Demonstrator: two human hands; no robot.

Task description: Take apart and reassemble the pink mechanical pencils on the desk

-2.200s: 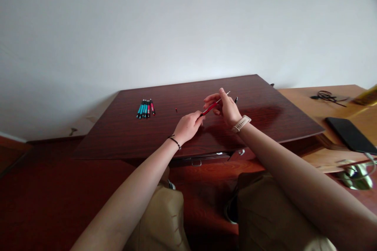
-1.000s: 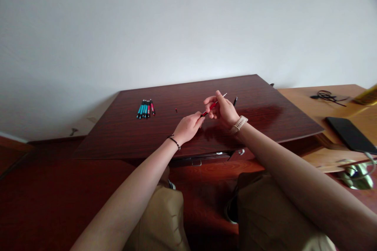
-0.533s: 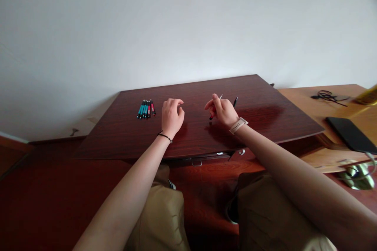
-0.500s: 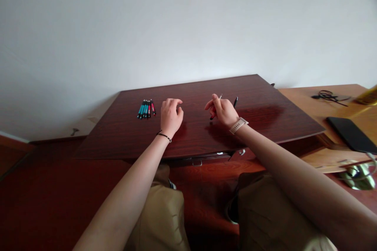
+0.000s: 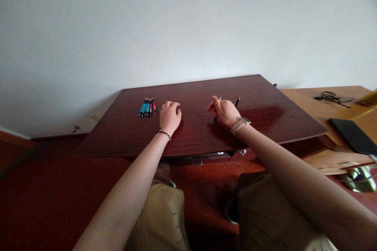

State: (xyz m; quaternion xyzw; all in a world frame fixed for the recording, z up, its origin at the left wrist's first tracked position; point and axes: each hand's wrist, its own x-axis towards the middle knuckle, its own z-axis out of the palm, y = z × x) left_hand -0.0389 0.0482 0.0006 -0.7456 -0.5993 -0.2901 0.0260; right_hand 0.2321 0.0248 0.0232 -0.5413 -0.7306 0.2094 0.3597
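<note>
My left hand [image 5: 171, 117] rests on the dark wooden table with its fingers loosely bent and the thumb a little apart; no object shows in it. Just left of it lies a row of several teal pens [image 5: 144, 108] and pink-and-black pens [image 5: 153, 106], side by side. My right hand [image 5: 224, 111] is closed in a pinch around a slim pen, whose pale tip [image 5: 220, 97] sticks up past the thumb. Most of that pen is hidden by the fingers. Behind this hand a black pen end [image 5: 237, 101] shows; whether the hand touches it I cannot tell.
The dark table [image 5: 194, 137] stands against a white wall [image 5: 176, 27]. To the right, a lighter wooden desk [image 5: 312, 106] bears a coiled black cable [image 5: 331, 97], a black phone-like slab [image 5: 352, 135] and a yellow object [image 5: 369, 99]. A drawer handle [image 5: 197, 162] shows under the table's front edge.
My left hand has lowered slightly, its thumb and fingers closer together. My right hand's fingers have drawn in around the pen, and less of its lower end shows. The view has shifted slightly.
</note>
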